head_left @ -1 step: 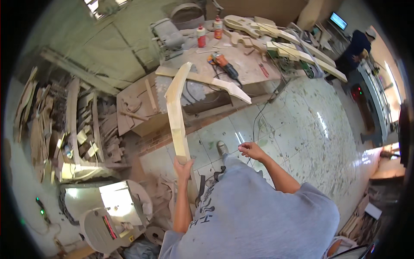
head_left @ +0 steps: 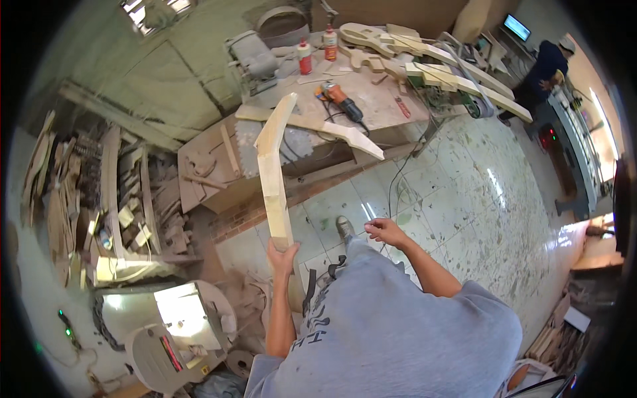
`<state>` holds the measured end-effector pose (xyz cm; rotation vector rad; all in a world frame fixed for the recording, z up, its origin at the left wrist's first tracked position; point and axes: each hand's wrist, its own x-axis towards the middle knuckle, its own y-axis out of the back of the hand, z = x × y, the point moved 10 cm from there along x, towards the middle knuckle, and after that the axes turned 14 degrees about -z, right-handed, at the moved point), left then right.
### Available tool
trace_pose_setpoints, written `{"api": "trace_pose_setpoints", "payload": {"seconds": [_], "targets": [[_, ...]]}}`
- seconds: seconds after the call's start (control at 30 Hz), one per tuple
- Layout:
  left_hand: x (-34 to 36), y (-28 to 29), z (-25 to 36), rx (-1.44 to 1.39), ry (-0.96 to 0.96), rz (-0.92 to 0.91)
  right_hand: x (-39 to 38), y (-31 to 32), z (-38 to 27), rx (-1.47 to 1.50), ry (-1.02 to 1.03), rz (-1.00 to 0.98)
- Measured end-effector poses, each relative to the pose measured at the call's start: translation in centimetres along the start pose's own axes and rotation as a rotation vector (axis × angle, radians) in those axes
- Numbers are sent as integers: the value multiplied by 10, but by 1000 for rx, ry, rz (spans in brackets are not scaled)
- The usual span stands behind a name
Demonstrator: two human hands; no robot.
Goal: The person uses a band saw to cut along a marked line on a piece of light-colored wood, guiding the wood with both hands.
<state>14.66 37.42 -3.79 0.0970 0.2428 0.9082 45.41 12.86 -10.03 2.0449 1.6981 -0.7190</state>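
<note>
My left hand is closed around the lower end of a long, pale wooden piece. The piece stands out away from me, and its far part bends to the right at an angle. My right hand hangs in the air above the tiled floor, fingers curled and pinched together; whether something small is between them cannot be made out. Beyond the held piece, a second pale wooden piece of similar bent shape lies along the front of the workbench. An orange and black angle grinder rests behind it.
Red and white bottles and guitar-shaped wooden bodies sit on the bench. Wood offcuts fill a rack at left, above a grey machine. A cable trails onto the floor. Another person stands far right.
The view has shifted very slightly. Both hands keep their hold and posture, and the wooden piece stays in my left hand.
</note>
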Motion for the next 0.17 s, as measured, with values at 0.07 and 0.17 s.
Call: {"api": "trace_pose_setpoints", "payload": {"seconds": [0.07,0.17], "targets": [[34,-22,25,99,-56,-44,1,1,-18,31,32,-22],[75,-63,57,235,-117,-81,16,6,-50,68,133,-93]]}}
